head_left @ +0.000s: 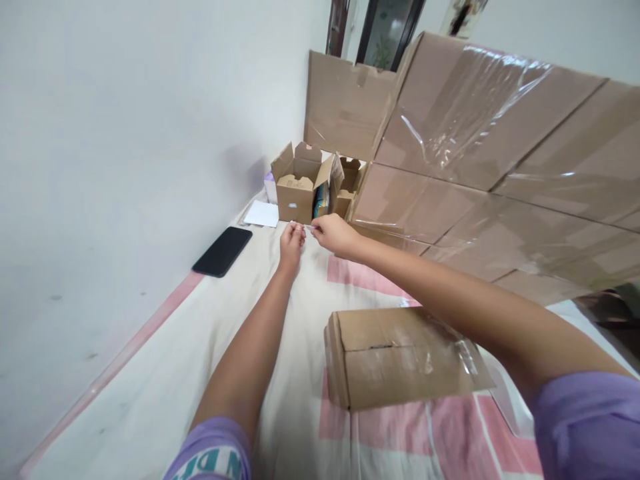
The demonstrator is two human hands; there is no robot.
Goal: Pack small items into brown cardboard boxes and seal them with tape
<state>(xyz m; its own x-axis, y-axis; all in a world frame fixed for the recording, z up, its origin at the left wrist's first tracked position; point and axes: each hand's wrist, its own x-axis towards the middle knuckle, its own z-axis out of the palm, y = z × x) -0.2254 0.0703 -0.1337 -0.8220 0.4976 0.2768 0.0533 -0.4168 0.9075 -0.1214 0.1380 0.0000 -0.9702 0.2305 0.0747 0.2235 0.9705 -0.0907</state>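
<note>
In front of the small cardboard boxes, both hands are held close together. A small whitish strip [309,227] spans the gap between their fingertips; it is too tiny to name. My right hand [334,235] pinches one end of it. My left hand [293,241] is closed with its fingers curled at the other end. Just beyond them stands a small cardboard box [296,202] with its flaps raised. A blue-and-yellow packet [321,199] shows beside it, partly hidden by a flap.
A black phone [223,251] and white paper [262,213] lie near the wall. Another open box [349,183] stands behind my right hand. Nearer me a taped carton [400,357] rests on the bedsheet [300,400]. Large plastic-wrapped cartons [450,160] rise along the right.
</note>
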